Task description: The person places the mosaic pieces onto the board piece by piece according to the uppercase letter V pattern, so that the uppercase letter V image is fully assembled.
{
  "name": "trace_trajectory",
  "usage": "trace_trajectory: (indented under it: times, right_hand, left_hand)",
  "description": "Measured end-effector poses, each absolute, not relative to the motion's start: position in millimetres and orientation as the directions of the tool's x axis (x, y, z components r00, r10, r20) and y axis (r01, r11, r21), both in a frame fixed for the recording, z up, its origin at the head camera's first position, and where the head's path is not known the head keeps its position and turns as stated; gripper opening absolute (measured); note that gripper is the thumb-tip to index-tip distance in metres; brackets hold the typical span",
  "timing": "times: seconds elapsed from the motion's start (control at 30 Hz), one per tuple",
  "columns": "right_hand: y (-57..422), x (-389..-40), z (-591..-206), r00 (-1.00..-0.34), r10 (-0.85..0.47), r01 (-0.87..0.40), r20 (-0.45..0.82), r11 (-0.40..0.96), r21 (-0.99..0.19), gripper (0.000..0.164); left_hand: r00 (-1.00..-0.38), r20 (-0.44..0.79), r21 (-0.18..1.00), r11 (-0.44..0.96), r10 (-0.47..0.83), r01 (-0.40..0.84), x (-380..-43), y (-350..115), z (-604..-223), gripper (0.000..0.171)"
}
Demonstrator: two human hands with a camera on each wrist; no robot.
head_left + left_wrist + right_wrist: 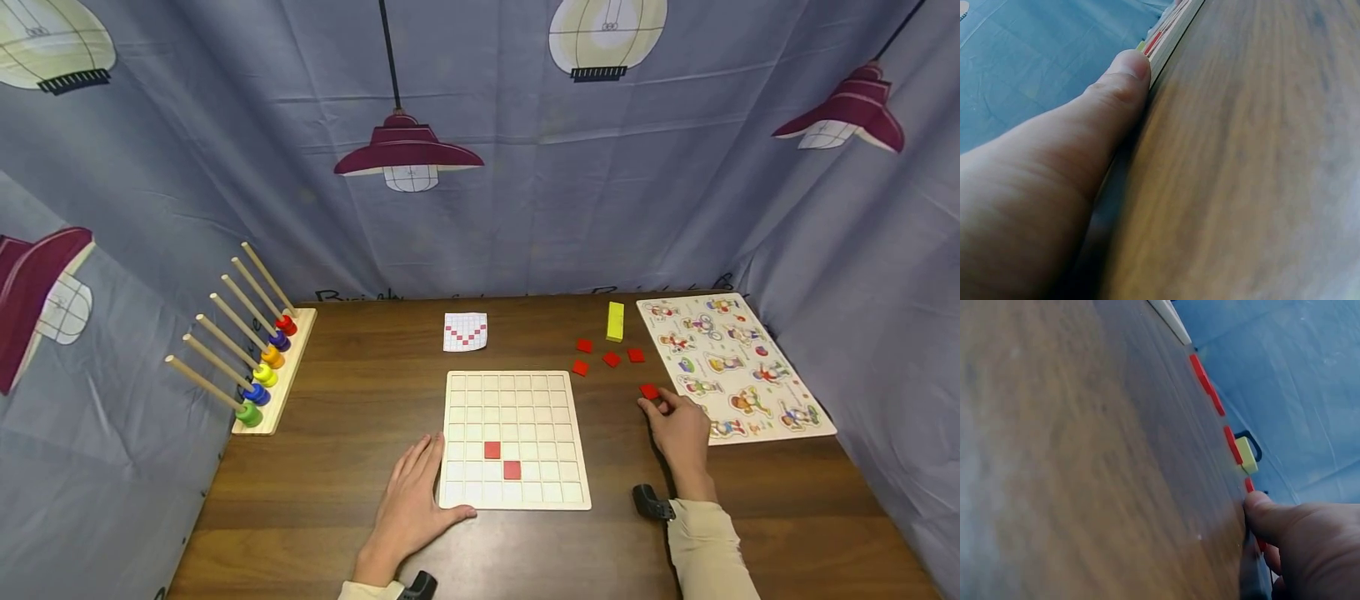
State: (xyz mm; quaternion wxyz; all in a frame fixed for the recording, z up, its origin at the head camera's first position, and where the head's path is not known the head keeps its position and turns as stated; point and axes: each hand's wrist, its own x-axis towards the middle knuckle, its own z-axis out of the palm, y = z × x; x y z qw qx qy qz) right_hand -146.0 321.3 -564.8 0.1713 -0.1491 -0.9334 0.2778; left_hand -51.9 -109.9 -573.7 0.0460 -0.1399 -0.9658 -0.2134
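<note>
A pale wooden grid board (536, 417) lies on the table with two red square tiles in its cells, one (492, 450) up and left of the other (512, 471). My left hand (408, 504) rests at the board's lower left corner, fingers extended along its left side and thumb at the front edge. In the left wrist view the thumb (1122, 78) meets the board's edge. To the right, my right hand (681, 429) pinches a red tile (648, 391) between thumb and fingers, at the table surface. The right wrist view shows this tile (1262, 544) partly hidden behind the thumb.
Several loose red tiles (611, 359) lie right of the board, near a yellow block (615, 322). A small pattern card (465, 332) sits behind the board. A picture puzzle board (731, 367) lies far right; a peg stand with coloured rings (285, 367) stands left.
</note>
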Motion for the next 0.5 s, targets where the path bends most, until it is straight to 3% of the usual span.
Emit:
trace_trajectory:
  times: [0.13, 0.37, 0.5]
  right_hand:
    - [321.0, -145.9, -564.2, -0.901, 0.366, 0.179, 0.232, 0.802, -0.57, 0.038]
    - [319.6, -143.5, -560.3, -0.928, 0.341, 0.209, 0.152, 0.811, -0.547, 0.053]
    - [319.8, -145.6, -561.4, -0.92, 0.354, 0.211, 0.17, 0.811, -0.546, 0.043]
  left_hand:
    - [-0.956, 0.147, 0.408, 0.865, 0.252, 0.291, -50.8, -109.4, -573.1, 0.126]
    - [-0.961, 0.125, 0.419, 0.865, 0.247, 0.277, -49.4, -109.6, -572.8, 0.126]
    - [-0.959, 0.136, 0.42, 0.862, 0.248, 0.282, -49.6, -109.3, -573.1, 0.126]
